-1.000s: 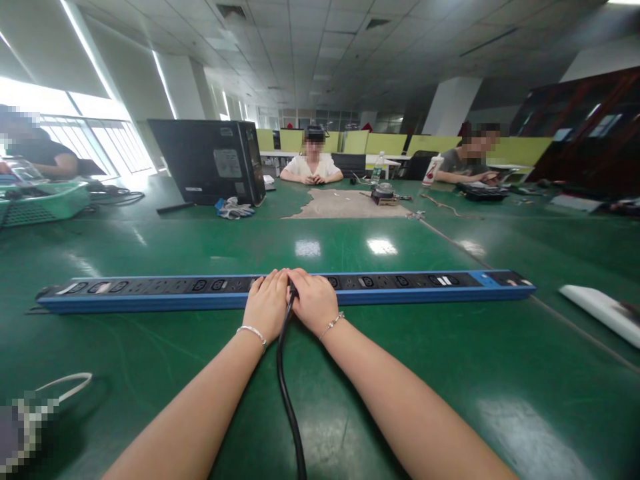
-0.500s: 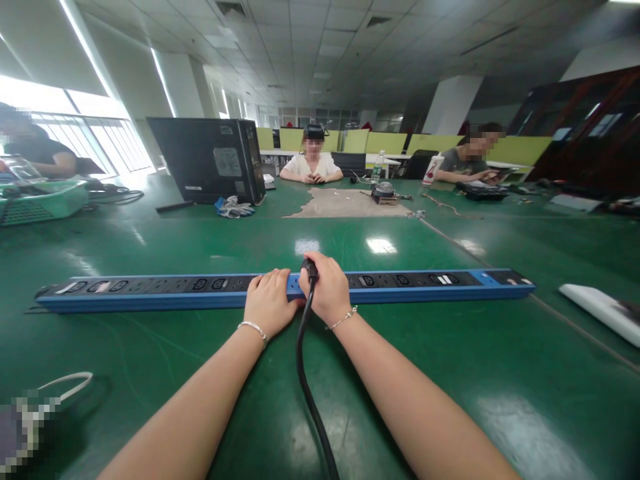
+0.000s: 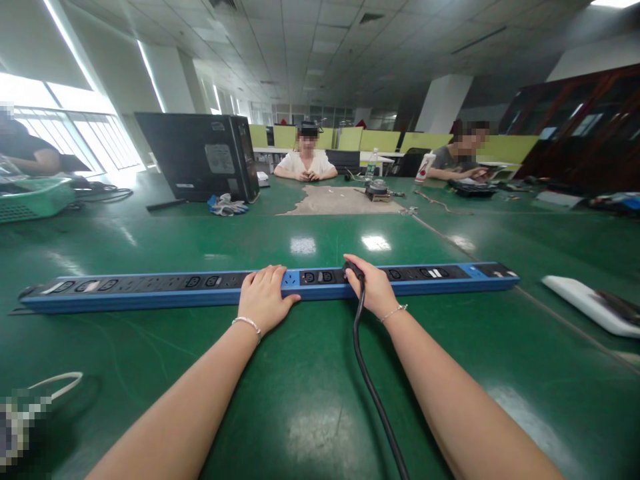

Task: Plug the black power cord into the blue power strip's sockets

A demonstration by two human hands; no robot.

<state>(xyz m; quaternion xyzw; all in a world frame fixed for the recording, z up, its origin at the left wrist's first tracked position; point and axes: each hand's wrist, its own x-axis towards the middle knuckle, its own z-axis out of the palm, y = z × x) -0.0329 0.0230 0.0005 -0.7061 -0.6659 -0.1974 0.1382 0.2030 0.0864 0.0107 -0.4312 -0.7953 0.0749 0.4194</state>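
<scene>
A long blue power strip (image 3: 320, 291) with a black socket face lies across the green table in front of me. My left hand (image 3: 264, 297) grips it left of its middle, fingers over the top and thumb along the near side. To the right, my right hand (image 3: 375, 287) is closed around a black power plug (image 3: 354, 269) at the strip's sockets; how deep the plug sits is hidden. A thick black cable (image 3: 369, 377) runs from the plug down toward me. Several sockets show between my hands.
Farther back stand a black computer case (image 3: 200, 157), gloves (image 3: 228, 205) and a green basket (image 3: 37, 200). A white object (image 3: 590, 303) lies at the right, and a white loop (image 3: 63, 381) at lower left. People sit around the table's far side.
My right hand has moved right along the strip with the plug and cable, away from my left hand, uncovering sockets. My left hand stays on the strip. The view has shifted slightly.
</scene>
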